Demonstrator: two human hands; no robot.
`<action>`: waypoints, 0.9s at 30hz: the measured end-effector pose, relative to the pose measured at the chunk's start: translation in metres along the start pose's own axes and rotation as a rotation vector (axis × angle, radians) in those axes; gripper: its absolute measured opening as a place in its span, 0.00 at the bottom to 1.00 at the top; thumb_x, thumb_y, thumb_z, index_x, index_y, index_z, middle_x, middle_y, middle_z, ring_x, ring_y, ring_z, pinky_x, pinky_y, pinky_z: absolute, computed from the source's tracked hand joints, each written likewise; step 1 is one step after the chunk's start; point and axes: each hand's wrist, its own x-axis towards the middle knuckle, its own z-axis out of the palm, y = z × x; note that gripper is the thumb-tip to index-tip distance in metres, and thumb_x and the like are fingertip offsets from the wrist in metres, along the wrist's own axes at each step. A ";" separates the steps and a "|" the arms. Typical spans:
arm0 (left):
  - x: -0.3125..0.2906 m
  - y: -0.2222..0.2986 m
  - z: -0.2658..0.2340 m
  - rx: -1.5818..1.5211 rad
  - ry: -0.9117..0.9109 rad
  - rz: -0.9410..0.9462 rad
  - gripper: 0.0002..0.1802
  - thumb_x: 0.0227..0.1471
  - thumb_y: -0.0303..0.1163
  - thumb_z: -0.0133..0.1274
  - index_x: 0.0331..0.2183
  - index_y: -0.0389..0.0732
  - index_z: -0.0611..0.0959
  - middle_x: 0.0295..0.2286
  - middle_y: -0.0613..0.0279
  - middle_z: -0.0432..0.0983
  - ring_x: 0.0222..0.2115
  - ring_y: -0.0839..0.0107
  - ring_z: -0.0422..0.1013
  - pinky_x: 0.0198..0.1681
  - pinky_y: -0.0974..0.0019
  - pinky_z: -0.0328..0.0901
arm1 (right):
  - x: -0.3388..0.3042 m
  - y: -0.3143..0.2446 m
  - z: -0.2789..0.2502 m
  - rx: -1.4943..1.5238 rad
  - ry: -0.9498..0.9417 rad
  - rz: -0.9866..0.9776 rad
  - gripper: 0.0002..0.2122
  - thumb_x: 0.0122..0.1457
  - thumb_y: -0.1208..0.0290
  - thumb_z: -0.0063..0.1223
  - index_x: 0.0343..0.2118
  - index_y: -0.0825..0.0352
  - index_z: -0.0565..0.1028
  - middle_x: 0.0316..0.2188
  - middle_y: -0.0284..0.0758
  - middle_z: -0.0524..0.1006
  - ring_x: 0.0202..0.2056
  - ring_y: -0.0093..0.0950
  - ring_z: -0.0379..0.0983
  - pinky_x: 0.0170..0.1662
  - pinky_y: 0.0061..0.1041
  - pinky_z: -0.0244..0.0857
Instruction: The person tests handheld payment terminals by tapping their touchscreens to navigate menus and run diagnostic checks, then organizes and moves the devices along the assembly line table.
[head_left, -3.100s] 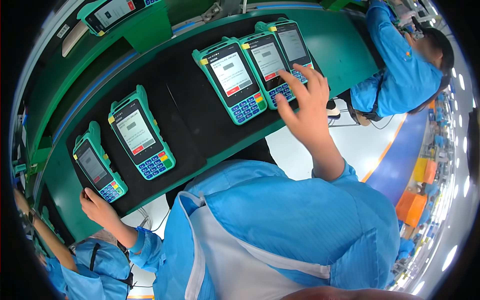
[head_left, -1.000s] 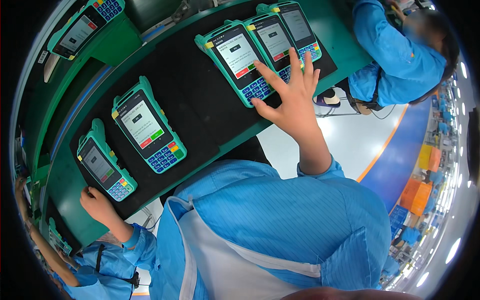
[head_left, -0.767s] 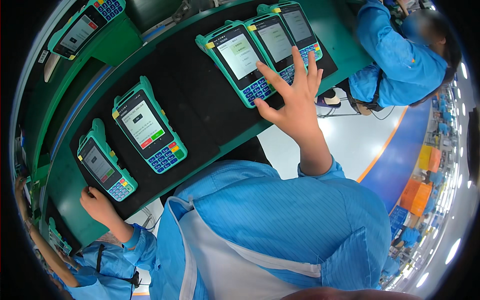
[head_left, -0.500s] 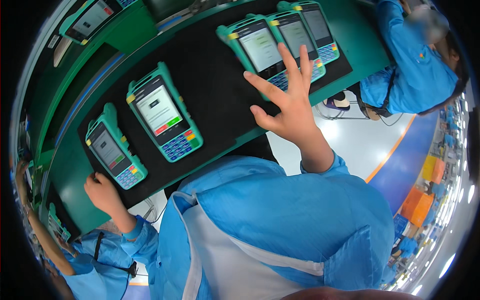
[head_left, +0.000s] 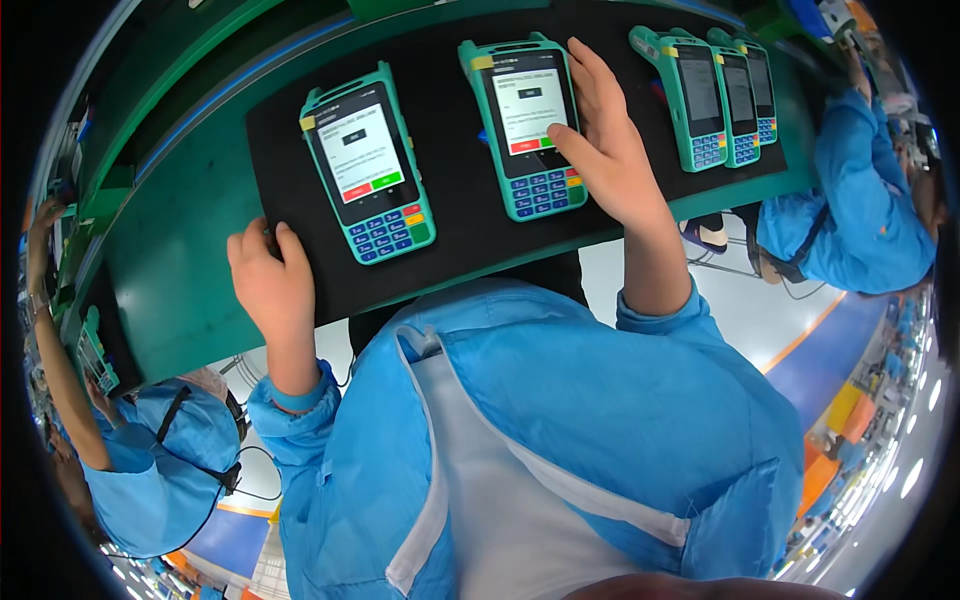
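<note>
Two green handheld payment terminals with lit screens and blue keypads lie face up in front of me. My right hand [head_left: 618, 150] is at the middle terminal [head_left: 540, 200]. Its thumb tip rests over the green button low on the screen, and the stretched fingers lie along the right edge. The other terminal [head_left: 385, 235] lies to the left, untouched. My left hand [head_left: 275, 290] rests at the left edge of the black mat [head_left: 440, 110], holding nothing I can see. Its fingers are loosely bent, thumb apart from them.
Three more terminals [head_left: 708, 150] with dim screens stand close together at the mat's right end. The mat lies on a green bench [head_left: 190, 290]. Co-workers in blue sit at the left [head_left: 165, 490] and right [head_left: 850, 210]. Green shelving [head_left: 105, 205] runs along the back left.
My right hand has come from above the right-hand group to the middle terminal, its thumb now over the screen. The whole view has shifted, and the left terminal's screen looks brighter.
</note>
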 end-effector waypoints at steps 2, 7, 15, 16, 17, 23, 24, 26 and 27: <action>0.003 0.001 -0.005 0.061 -0.029 0.061 0.17 0.54 0.34 0.52 0.41 0.31 0.79 0.35 0.50 0.72 0.34 0.55 0.72 0.37 0.57 0.67 | 0.004 0.003 0.002 0.005 -0.005 -0.061 0.37 0.49 0.88 0.39 0.65 0.69 0.47 0.62 0.54 0.55 0.62 0.42 0.58 0.60 0.36 0.62; 0.005 0.022 -0.004 -0.177 0.002 0.298 0.27 0.54 0.34 0.54 0.53 0.30 0.70 0.43 0.43 0.65 0.42 0.52 0.67 0.46 0.56 0.64 | 0.005 0.006 0.007 0.168 0.027 0.011 0.38 0.45 0.89 0.41 0.65 0.69 0.49 0.62 0.53 0.56 0.64 0.41 0.55 0.63 0.35 0.54; 0.005 0.067 0.016 -0.420 -0.115 0.255 0.35 0.48 0.35 0.58 0.53 0.27 0.64 0.45 0.42 0.61 0.44 0.51 0.67 0.45 0.56 0.66 | 0.004 0.003 0.012 0.110 0.048 0.030 0.39 0.45 0.87 0.45 0.64 0.68 0.50 0.64 0.52 0.53 0.67 0.42 0.45 0.67 0.38 0.40; 0.005 0.067 0.017 -0.438 -0.131 0.244 0.36 0.47 0.34 0.59 0.52 0.26 0.63 0.45 0.41 0.60 0.44 0.51 0.67 0.45 0.56 0.67 | 0.004 0.004 0.012 0.082 0.049 0.023 0.39 0.45 0.87 0.45 0.64 0.68 0.50 0.64 0.52 0.53 0.67 0.43 0.45 0.67 0.38 0.40; 0.005 0.066 0.017 -0.455 -0.127 0.248 0.36 0.47 0.34 0.59 0.52 0.26 0.64 0.44 0.42 0.60 0.43 0.53 0.67 0.44 0.57 0.67 | 0.004 0.004 0.013 0.103 0.049 0.025 0.39 0.44 0.87 0.45 0.64 0.68 0.50 0.64 0.51 0.53 0.67 0.43 0.45 0.67 0.38 0.40; 0.008 0.061 0.016 -0.537 -0.123 0.218 0.36 0.45 0.32 0.58 0.54 0.31 0.65 0.40 0.51 0.63 0.33 0.66 0.65 0.36 0.64 0.66 | 0.010 0.002 0.013 0.167 -0.006 -0.030 0.39 0.43 0.86 0.43 0.64 0.69 0.50 0.64 0.51 0.52 0.68 0.42 0.45 0.67 0.37 0.39; 0.009 0.061 0.016 -0.575 -0.111 0.225 0.36 0.45 0.31 0.58 0.55 0.33 0.65 0.39 0.53 0.63 0.31 0.68 0.64 0.34 0.66 0.65 | 0.011 0.001 0.016 0.175 -0.023 -0.058 0.39 0.43 0.86 0.42 0.64 0.69 0.50 0.64 0.51 0.52 0.68 0.43 0.44 0.67 0.37 0.39; 0.008 0.061 0.014 -0.614 -0.133 0.237 0.35 0.44 0.31 0.57 0.55 0.36 0.67 0.37 0.55 0.62 0.29 0.70 0.63 0.31 0.68 0.65 | 0.013 -0.001 0.022 0.183 -0.068 -0.094 0.39 0.43 0.85 0.42 0.64 0.69 0.50 0.64 0.52 0.52 0.68 0.43 0.44 0.67 0.37 0.39; 0.007 0.062 0.012 -0.615 -0.168 0.242 0.35 0.44 0.30 0.57 0.55 0.38 0.69 0.37 0.55 0.62 0.29 0.70 0.63 0.30 0.68 0.65 | 0.013 -0.001 0.026 0.184 -0.094 -0.101 0.39 0.43 0.84 0.42 0.64 0.69 0.50 0.64 0.53 0.52 0.68 0.44 0.44 0.67 0.37 0.39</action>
